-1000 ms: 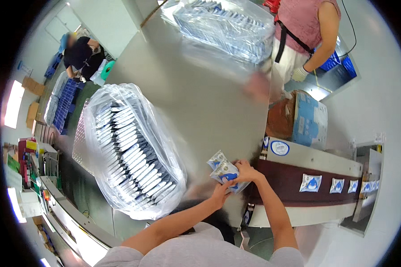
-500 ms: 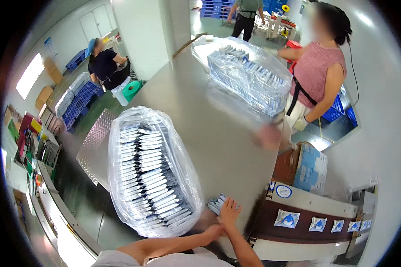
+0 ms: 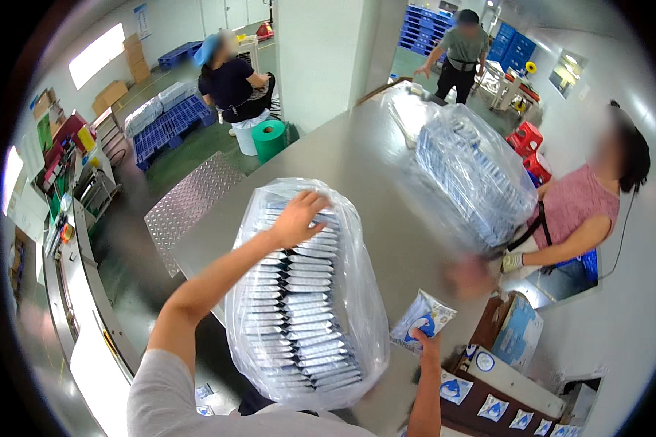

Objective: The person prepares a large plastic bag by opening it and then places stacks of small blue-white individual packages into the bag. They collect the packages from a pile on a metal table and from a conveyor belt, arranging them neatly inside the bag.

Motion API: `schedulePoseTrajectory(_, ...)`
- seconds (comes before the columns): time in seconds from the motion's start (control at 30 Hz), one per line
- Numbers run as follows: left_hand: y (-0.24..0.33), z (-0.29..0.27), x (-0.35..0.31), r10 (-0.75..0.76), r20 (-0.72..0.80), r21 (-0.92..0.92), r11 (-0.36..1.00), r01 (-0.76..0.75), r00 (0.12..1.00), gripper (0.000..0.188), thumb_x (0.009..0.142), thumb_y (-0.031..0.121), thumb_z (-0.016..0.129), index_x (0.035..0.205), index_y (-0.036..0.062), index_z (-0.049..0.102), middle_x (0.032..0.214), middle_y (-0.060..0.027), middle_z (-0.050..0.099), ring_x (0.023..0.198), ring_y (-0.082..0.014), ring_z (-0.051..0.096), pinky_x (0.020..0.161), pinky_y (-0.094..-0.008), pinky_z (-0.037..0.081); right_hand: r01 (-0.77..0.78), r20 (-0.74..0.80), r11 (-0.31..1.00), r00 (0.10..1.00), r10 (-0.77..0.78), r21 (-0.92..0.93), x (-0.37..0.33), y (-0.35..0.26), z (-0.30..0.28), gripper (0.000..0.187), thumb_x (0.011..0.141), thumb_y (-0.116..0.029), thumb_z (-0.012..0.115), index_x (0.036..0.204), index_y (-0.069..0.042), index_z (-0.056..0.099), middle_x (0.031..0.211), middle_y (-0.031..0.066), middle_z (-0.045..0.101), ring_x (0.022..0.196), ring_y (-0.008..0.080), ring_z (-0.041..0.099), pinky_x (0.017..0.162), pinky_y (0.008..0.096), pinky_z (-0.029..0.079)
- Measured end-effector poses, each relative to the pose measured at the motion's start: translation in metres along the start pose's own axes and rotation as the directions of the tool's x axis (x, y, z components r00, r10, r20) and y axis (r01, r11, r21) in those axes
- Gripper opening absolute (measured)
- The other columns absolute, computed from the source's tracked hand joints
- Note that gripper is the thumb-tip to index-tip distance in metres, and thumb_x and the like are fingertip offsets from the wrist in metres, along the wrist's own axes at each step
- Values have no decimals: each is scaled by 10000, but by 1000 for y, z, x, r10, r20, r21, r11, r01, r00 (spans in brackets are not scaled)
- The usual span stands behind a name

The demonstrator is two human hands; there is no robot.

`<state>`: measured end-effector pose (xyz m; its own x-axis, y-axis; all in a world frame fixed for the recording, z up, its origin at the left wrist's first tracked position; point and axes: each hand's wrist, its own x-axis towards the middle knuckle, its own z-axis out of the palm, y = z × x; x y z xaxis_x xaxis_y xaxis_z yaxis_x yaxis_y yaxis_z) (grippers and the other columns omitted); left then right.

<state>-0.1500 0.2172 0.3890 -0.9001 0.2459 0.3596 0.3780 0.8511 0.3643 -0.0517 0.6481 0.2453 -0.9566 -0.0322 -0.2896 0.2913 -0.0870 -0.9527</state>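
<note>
A transparent plastic bag (image 3: 375, 320) lies in front of me on the metal table, packed with two rows of silvery-white packets (image 3: 310, 313) standing on edge. Over the far end of these rows is my left hand (image 3: 299, 220), its fingers stretched out and nothing seen in its grip. To the right of the bag, my right hand (image 3: 426, 344) grips a white-and-blue sealed packet (image 3: 424, 315), thumb on its printed face. That packet is held up above the table's near right part.
The metal table (image 3: 342, 156) carries a second bag of packets (image 3: 474, 175) at the far right. A co-worker (image 3: 579, 204) stands beside it. At lower right a brown conveyor belt (image 3: 474, 411) bears single packets. A textured metal plate (image 3: 193, 207) juts out at the left edge.
My left hand has gone from beside the bag to its far end. My right hand has turned and lifted a packet, where both hands were together over a small bunch. The view has shifted left.
</note>
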Motion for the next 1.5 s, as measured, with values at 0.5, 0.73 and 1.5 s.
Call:
schedulePoseTrajectory(0.5,-181,23,188,263,468,-76,963,-258,844,259,736,153,607,979,91,669,908,-129,670,867,-319,621,752,-424,481,692,474,573,720,-507,-439,216,-55,323,879,569,-114,827,1301,-27,350,1215,136,496,1122,274,501,972,371,396)
schedulePoseTrajectory(0.73,-169,11,175,181,220,32,981,-193,959,174,748,125,581,904,82,643,832,-134,652,834,-349,607,721,-450,469,720,785,-314,575,-228,-619,238,-50,354,867,518,-223,824,1262,-90,400,1192,81,529,1136,253,486,953,390,348)
schedulePoseTrajectory(1.5,-11,53,-430,-830,468,-817,-276,506,303,526,966,452,353,1352,99,399,1348,-95,462,1171,-249,504,988,-405,402,539,52,686,803,-594,-489,26,-55,136,364,854,-167,597,1173,1,549,1234,115,556,1130,227,528,953,336,400)
